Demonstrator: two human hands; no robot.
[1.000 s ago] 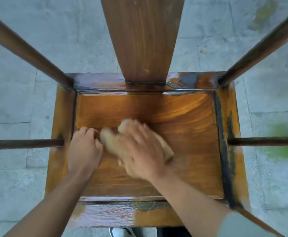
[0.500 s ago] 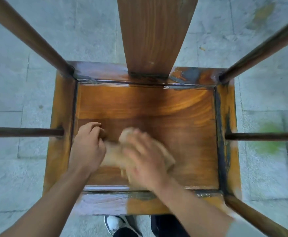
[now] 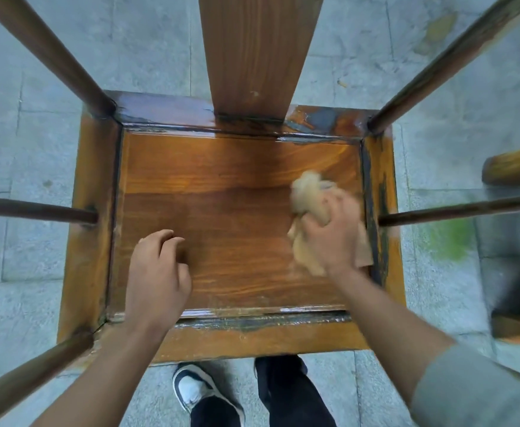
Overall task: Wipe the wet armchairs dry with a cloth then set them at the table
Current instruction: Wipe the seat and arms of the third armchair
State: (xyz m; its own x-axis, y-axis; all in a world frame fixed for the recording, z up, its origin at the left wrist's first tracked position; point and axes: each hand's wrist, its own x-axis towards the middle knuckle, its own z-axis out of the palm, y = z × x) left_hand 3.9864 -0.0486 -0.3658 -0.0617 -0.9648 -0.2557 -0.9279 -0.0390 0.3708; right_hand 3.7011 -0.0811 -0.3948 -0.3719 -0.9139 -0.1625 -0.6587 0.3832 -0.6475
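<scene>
Armchair [image 3: 221, 229] and cloth [image 3: 306, 192]
The brown wooden seat is glistening wet along its frame; the bunched tan cloth is lying near its right edge.

Soft even daylight, wide-angle edge distortion, motion blur right
</scene>
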